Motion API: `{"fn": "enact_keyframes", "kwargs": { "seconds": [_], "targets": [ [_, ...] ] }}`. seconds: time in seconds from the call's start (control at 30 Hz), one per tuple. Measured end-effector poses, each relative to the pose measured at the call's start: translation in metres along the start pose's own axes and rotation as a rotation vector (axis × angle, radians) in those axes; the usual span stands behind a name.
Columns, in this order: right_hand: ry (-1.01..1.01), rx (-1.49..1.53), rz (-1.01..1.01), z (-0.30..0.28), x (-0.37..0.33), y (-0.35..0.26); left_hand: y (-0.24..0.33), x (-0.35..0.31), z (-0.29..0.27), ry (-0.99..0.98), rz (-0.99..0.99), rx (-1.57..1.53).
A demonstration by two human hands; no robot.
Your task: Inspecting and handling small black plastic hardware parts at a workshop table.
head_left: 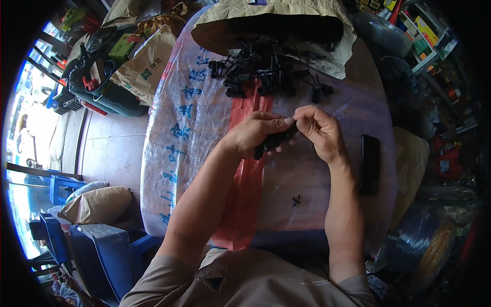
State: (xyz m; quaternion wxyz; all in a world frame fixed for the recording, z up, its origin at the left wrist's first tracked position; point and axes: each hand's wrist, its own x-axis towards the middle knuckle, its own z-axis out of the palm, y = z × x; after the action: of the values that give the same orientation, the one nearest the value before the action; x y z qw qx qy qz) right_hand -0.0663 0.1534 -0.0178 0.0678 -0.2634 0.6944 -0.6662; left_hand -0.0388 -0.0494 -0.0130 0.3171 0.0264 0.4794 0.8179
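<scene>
Over the middle of the covered table, my left hand (258, 132) is closed round a black plastic part (273, 141), its thumb pressed on top and fingertips showing beneath. My right hand (319, 132) meets it at the part's right end, thumb and forefinger pinched together. Whatever sits in that pinch is too small to make out. Just beyond both hands lies a loose pile of black plastic parts (268, 74) with thin prongs, spilling from the mouth of a large paper sack (327, 64). One small black piece (296, 200) lies alone on the table nearer my body.
A translucent woven sheet with a red stripe covers the table (169, 148). A black phone (370, 165) lies near its right edge. Blue plastic stools (102, 250) and filled sacks (97, 204) stand on the left floor. Crowded shelves (429, 41) rise at the far right.
</scene>
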Motion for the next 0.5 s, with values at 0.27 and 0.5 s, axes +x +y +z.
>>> {"fn": "enact_keyframes", "kwargs": {
  "seconds": [0.27, 0.5],
  "targets": [
    [0.109, 0.085, 0.114, 0.003, 0.001, 0.008, -0.003, 0.001, 0.029, 0.384, 0.326, 0.459],
    [0.114, 0.238, 0.129, 0.007, 0.001, 0.005, -0.011, 0.005, 0.029, 0.503, 0.417, 0.454]
  ]
}}
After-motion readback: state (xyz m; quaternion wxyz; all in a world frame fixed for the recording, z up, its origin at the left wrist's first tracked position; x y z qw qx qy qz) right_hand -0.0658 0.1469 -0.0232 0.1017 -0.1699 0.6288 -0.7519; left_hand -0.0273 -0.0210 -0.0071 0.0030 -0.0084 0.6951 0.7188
